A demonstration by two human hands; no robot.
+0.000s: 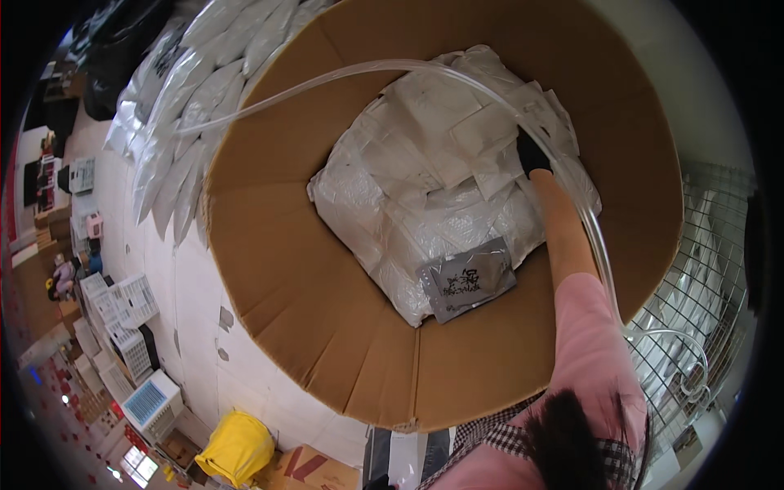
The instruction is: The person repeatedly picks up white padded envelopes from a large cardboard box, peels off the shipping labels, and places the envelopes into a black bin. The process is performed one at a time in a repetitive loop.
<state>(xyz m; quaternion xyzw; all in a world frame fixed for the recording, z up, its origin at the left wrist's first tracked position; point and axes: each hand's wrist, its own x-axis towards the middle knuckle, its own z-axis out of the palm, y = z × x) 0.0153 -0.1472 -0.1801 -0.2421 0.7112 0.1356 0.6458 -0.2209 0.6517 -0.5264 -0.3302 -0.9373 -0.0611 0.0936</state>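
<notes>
My right hand (pixel 535 151), in a black glove, reaches to the right side of a pile of clear-and-white plastic packets (pixel 425 147) inside a large brown cardboard container (pixel 269 212). Its fingers are hard to make out against the packets. A clear plastic hose (pixel 343 69) arches across the container and runs down beside my hand and forearm. A grey printed pouch (pixel 465 278) lies on the lower part of the pile. I cannot make out my left hand in this view.
Puffy white bags (pixel 188 82) crowd the upper left. A wire cage (pixel 694 278) with plastic stands right of the container. White crates (pixel 122 318), a yellow cloth-like object (pixel 233 445) and a cardboard box (pixel 318 469) sit lower left. Stacked goods line the far left.
</notes>
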